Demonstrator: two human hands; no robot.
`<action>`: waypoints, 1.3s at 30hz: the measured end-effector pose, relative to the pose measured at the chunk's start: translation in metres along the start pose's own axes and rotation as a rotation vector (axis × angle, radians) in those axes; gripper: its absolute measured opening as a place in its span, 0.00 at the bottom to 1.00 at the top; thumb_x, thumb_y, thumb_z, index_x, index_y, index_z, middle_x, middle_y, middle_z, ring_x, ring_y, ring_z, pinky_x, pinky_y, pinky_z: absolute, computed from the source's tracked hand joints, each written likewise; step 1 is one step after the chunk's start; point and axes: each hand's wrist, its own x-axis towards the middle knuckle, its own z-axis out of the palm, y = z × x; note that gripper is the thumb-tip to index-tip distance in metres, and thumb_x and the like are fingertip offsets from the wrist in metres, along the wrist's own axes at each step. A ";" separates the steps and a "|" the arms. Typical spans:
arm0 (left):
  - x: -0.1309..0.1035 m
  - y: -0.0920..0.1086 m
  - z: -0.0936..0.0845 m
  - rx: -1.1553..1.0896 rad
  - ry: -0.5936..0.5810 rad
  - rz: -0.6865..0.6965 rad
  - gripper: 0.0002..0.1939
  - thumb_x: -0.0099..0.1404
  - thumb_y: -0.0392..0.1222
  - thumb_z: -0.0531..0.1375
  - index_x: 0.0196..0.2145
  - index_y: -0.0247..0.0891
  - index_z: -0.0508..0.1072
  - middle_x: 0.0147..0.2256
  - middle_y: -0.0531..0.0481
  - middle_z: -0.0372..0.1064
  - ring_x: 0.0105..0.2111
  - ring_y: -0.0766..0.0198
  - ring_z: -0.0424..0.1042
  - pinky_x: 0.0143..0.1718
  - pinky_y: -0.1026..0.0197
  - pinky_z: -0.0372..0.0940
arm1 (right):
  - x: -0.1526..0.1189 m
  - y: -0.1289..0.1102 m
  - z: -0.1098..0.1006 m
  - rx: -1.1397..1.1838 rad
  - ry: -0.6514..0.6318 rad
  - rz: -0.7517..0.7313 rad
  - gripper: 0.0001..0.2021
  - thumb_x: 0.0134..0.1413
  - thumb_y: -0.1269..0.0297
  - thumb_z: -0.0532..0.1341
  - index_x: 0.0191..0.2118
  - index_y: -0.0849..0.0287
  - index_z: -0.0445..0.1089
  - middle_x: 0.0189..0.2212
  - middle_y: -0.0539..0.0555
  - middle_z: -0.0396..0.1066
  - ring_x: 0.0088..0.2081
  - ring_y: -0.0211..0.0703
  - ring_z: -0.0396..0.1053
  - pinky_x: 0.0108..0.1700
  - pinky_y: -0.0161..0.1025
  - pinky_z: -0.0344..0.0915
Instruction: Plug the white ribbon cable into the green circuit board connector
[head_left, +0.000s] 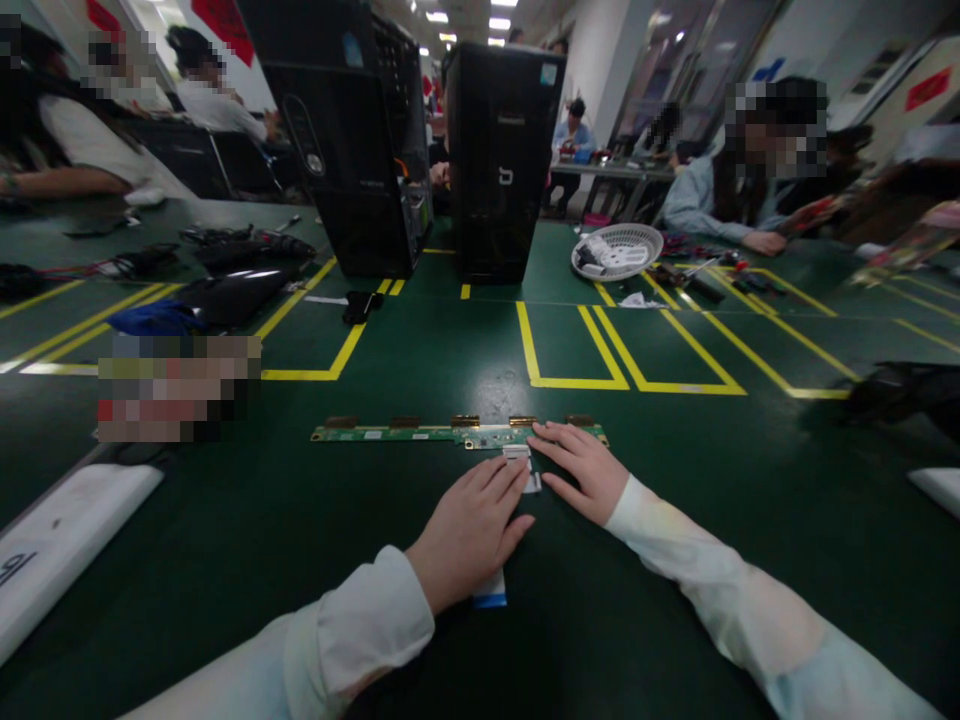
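A long, narrow green circuit board [431,434] lies crosswise on the dark green table [337,520], with several brownish-gold tabs along its far edge. From its near side a white flat cable [491,588] with a blue end runs toward me. My left hand [472,530] lies flat over this cable, fingers extended, covering its middle part. The fingertips of my right hand [585,470] touch the right part of the board, its fingers spread. Between the two hands, a white piece [532,483] shows beside the cable.
Two black computer towers [337,170] [499,160] stand beyond the board. A white basket [619,250] holds small parts at the back right. Yellow tape outlines cross the table. Cables and tools lie on both sides. Several people sit in the background.
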 end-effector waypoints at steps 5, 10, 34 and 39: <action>0.001 0.000 0.001 0.006 0.014 -0.014 0.27 0.73 0.50 0.45 0.63 0.34 0.59 0.62 0.46 0.60 0.62 0.55 0.58 0.61 0.51 0.56 | 0.000 -0.001 0.001 -0.005 0.006 -0.001 0.22 0.63 0.59 0.53 0.61 0.59 0.62 0.59 0.61 0.63 0.60 0.52 0.58 0.61 0.56 0.58; 0.000 0.001 0.001 0.007 0.023 -0.012 0.26 0.73 0.49 0.45 0.62 0.35 0.60 0.62 0.46 0.61 0.61 0.55 0.59 0.60 0.51 0.57 | 0.000 -0.001 0.001 -0.010 0.024 -0.001 0.23 0.63 0.58 0.52 0.60 0.60 0.63 0.59 0.61 0.63 0.60 0.52 0.58 0.61 0.55 0.58; 0.003 -0.010 -0.008 -0.069 0.032 0.039 0.23 0.72 0.49 0.48 0.60 0.38 0.62 0.60 0.47 0.63 0.60 0.58 0.61 0.60 0.51 0.58 | -0.001 0.002 0.004 0.006 0.011 0.007 0.24 0.61 0.58 0.54 0.61 0.57 0.62 0.59 0.61 0.62 0.61 0.53 0.57 0.61 0.57 0.57; 0.003 -0.012 -0.012 -0.122 0.023 0.044 0.25 0.72 0.52 0.47 0.60 0.39 0.63 0.60 0.46 0.63 0.60 0.58 0.60 0.60 0.50 0.57 | -0.001 0.003 0.006 -0.008 0.016 0.004 0.23 0.62 0.57 0.53 0.61 0.57 0.62 0.59 0.61 0.62 0.60 0.53 0.58 0.60 0.57 0.58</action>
